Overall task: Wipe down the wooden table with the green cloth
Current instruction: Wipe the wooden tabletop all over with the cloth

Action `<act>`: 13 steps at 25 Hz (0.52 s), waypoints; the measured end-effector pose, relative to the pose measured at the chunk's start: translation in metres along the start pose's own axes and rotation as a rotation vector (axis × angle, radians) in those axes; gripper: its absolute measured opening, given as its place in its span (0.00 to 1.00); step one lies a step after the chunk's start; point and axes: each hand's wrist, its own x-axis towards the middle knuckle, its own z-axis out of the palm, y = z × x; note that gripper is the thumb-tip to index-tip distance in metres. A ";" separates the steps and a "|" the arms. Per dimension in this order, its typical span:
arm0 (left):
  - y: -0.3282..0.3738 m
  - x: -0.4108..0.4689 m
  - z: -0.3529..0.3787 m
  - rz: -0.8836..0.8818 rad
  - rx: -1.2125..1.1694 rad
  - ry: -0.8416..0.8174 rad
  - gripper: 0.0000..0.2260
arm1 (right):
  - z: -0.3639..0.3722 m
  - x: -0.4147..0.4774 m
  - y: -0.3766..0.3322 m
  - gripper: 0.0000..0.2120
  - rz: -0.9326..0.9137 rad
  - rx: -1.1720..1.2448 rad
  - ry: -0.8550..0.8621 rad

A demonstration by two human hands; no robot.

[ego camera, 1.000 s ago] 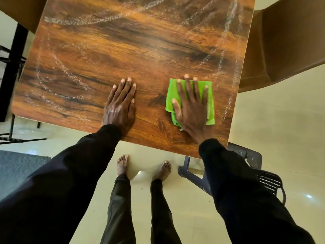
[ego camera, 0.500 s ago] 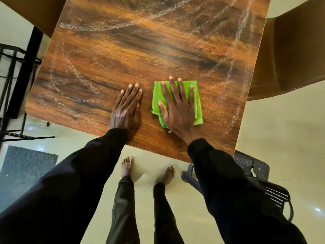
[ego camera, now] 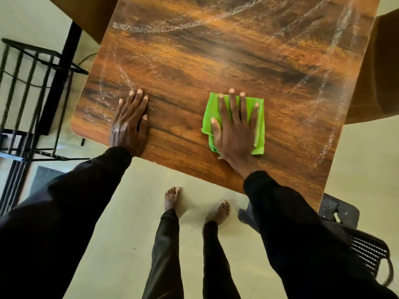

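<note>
The wooden table (ego camera: 216,61) has a dark grained top with whitish smear streaks across its far, left and right parts. A folded green cloth (ego camera: 259,117) lies flat on the near right part of the top. My right hand (ego camera: 235,130) presses down on the cloth, palm flat and fingers spread, covering most of it. My left hand (ego camera: 129,124) rests palm down on the bare wood near the table's near left corner, fingers together, holding nothing. Both arms wear black sleeves.
A black metal rack (ego camera: 32,100) stands left of the table. A dark plastic chair (ego camera: 356,234) sits under the near right corner. A brown chair (ego camera: 380,72) stands on the right. My bare feet (ego camera: 194,203) stand on the pale floor below the table's near edge.
My right hand slid the green cloth left across the near part of the table. My left hand shifted left toward the near left corner, and the gap between the hands widened.
</note>
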 end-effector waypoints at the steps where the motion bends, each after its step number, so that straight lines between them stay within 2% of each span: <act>1: -0.003 -0.002 0.003 0.000 -0.019 0.010 0.22 | 0.003 0.006 -0.018 0.33 -0.033 -0.004 0.005; 5: -0.010 -0.001 0.006 0.025 -0.040 0.035 0.22 | 0.017 -0.044 -0.043 0.32 -0.314 -0.017 -0.076; 7: -0.009 0.000 0.005 0.023 -0.042 0.028 0.21 | 0.013 -0.065 -0.025 0.32 -0.348 -0.038 -0.104; 11: -0.010 0.000 0.004 0.022 -0.039 0.016 0.22 | 0.011 -0.004 -0.030 0.32 -0.089 -0.027 -0.012; 13: -0.012 -0.001 0.003 0.023 -0.035 0.029 0.21 | 0.012 0.020 -0.067 0.32 -0.081 -0.011 -0.019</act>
